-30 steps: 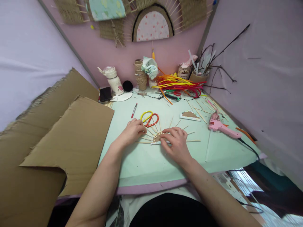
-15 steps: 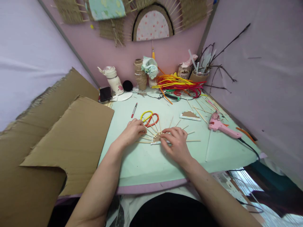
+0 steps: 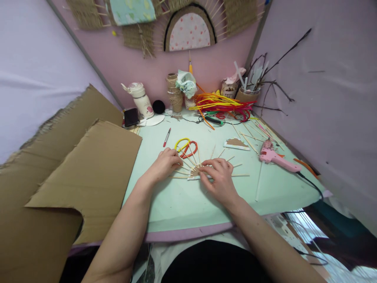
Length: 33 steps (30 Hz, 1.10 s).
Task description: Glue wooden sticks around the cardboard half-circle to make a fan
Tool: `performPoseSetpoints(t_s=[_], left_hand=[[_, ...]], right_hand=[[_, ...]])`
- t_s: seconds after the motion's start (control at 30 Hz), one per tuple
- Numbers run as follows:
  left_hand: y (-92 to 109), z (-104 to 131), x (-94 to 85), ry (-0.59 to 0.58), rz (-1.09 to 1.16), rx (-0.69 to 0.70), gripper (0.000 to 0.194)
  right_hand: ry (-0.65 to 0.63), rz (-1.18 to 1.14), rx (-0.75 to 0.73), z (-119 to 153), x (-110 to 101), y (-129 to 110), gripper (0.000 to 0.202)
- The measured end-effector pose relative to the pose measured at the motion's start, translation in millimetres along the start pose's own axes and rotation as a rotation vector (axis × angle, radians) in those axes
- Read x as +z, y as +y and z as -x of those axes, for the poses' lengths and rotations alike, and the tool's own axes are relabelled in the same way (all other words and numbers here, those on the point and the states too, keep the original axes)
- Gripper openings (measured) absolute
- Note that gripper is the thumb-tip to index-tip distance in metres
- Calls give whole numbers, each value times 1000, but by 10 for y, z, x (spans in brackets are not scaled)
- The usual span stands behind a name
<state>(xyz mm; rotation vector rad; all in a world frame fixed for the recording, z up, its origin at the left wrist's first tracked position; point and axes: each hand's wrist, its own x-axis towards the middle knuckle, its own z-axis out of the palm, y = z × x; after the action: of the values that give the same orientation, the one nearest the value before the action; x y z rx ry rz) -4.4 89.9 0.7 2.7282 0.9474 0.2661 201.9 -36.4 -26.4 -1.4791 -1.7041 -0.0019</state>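
Two bare hands at a half-round cardboard piece (image 3: 195,171), flat on the bench (image 3: 182,204), thin sticks (image 3: 199,156) fanning out from it, white strip along its straight near edge. Left hand (image 3: 167,162) just left of the piece, fingers curled together at the sticks on that side; cannot tell if they are clamped on one. Right hand (image 3: 218,177) over the right part of the piece, fingers bent, fingertips on or right at the cardboard and stick ends; thumb slightly apart from index finger, grip itself hidden, cannot tell if closed on anything.

Relative to the half-round piece: yellow and red loops (image 3: 196,147) just beyond, some sticks lying across them; pen (image 3: 167,137) beyond and to the left; smaller cardboard piece (image 3: 236,143) with white edging beyond and to the right. Pink glue gun (image 3: 278,159) farther right, black cord running off it; translucent rod (image 3: 258,184) between glue gun and right hand. Large cardboard sheets (image 3: 97,165) well to the left, overlapping. Far beyond: white bottle (image 3: 143,104), twine roll (image 3: 176,98), heap of yellow, orange and red cords (image 3: 219,103), jar (image 3: 247,95) with twigs.
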Motion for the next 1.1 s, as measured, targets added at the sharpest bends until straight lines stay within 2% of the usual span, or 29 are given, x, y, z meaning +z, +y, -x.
performPoseSetpoints(t_s=[1.1], left_hand=[[75, -14, -23, -20, 58, -18, 15]], right_hand=[[-17, -13, 18, -1, -5, -1, 10]])
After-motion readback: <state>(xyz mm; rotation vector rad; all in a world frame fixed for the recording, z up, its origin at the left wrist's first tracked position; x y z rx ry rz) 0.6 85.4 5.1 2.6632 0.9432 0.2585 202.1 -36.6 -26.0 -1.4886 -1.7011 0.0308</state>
